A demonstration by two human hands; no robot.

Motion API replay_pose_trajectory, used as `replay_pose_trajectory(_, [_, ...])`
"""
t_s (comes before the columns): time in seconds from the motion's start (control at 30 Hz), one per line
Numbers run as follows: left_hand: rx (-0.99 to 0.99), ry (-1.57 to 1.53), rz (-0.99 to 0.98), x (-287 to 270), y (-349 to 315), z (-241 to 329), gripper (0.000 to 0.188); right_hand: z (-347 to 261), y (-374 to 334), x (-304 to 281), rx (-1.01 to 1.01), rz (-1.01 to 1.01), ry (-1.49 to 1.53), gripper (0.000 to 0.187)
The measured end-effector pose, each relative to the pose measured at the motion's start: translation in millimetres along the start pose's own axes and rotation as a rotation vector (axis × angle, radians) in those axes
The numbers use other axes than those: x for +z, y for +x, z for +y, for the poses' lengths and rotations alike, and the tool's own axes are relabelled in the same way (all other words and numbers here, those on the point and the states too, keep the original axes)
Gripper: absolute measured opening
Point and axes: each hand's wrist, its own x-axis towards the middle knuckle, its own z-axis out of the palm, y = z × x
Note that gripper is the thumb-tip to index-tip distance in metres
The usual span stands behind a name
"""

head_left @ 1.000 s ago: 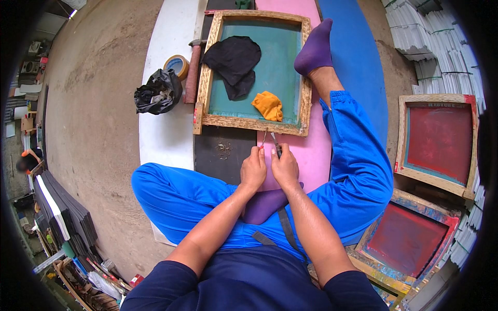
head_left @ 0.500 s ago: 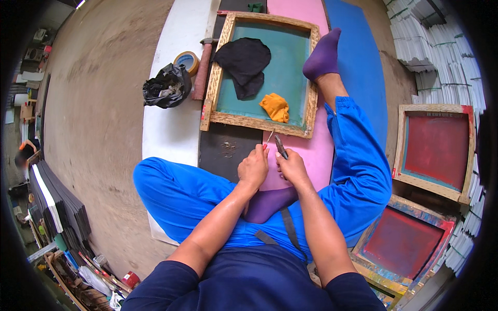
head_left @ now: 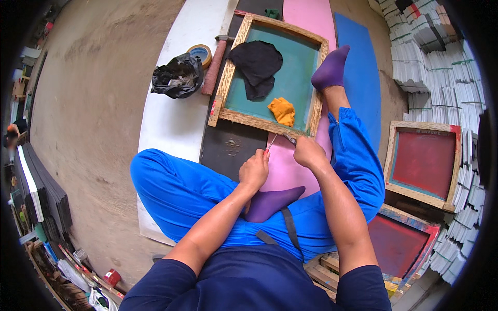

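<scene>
A wooden screen-printing frame (head_left: 248,121) with teal mesh lies in front of me. My left hand (head_left: 253,170) is closed around a small red-handled screwdriver (head_left: 272,141), its thin metal shaft pointing up toward the frame's near rail. My right hand (head_left: 310,152) grips a pair of pliers (head_left: 289,138), their jaws at the near rail toward its right corner; whether they pinch anything there is too small to tell. A black cloth (head_left: 258,67) and a crumpled orange cloth (head_left: 281,111) rest on the mesh.
Left of the frame are a hammer (head_left: 213,70) with a wrapped handle, a tape roll (head_left: 206,51) and a black plastic bag (head_left: 174,83). My socked foot (head_left: 332,67) touches the frame's right side. Two red-meshed frames (head_left: 392,187) and stacked white bundles (head_left: 430,103) stand at right.
My right hand has moved forward and to the right, bringing the pliers up to the frame's near rail. The left hand stays about where it was with the screwdriver. The view has shifted slightly.
</scene>
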Motion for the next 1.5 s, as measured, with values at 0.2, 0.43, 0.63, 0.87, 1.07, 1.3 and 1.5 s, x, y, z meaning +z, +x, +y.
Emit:
replay_pose_trajectory(0.2, [0.013,-0.01,-0.018,-1,3,-6,0.035,-24,2,-6,0.029,0.061,-0.144,0.025])
replay_pose_trajectory(0.43, [-0.024,-0.142,0.019,-12,3,-9,0.035,-10,4,46,0.212,-0.143,1.127,0.022])
replay_pose_trajectory(0.63, [-0.063,-0.214,0.029,-19,1,-12,0.033,-20,-4,84,0.179,-0.227,1.509,0.026])
replay_pose_trajectory(0.87, [-0.071,-0.207,0.05,-16,2,-17,0.034,-16,3,92,0.153,-0.265,1.621,0.038])
replay_pose_trajectory(1.07, [-0.093,-0.172,0.037,-20,2,-12,0.034,-5,10,98,0.13,-0.286,1.695,0.039])
replay_pose_trajectory(1.3, [-0.069,-0.144,0.05,-17,0,-14,0.034,-1,17,113,0.12,-0.331,1.833,0.036])
replay_pose_trajectory(1.5, [-0.069,-0.129,0.055,-17,0,-16,0.032,-9,24,123,0.215,-0.316,1.899,0.027])
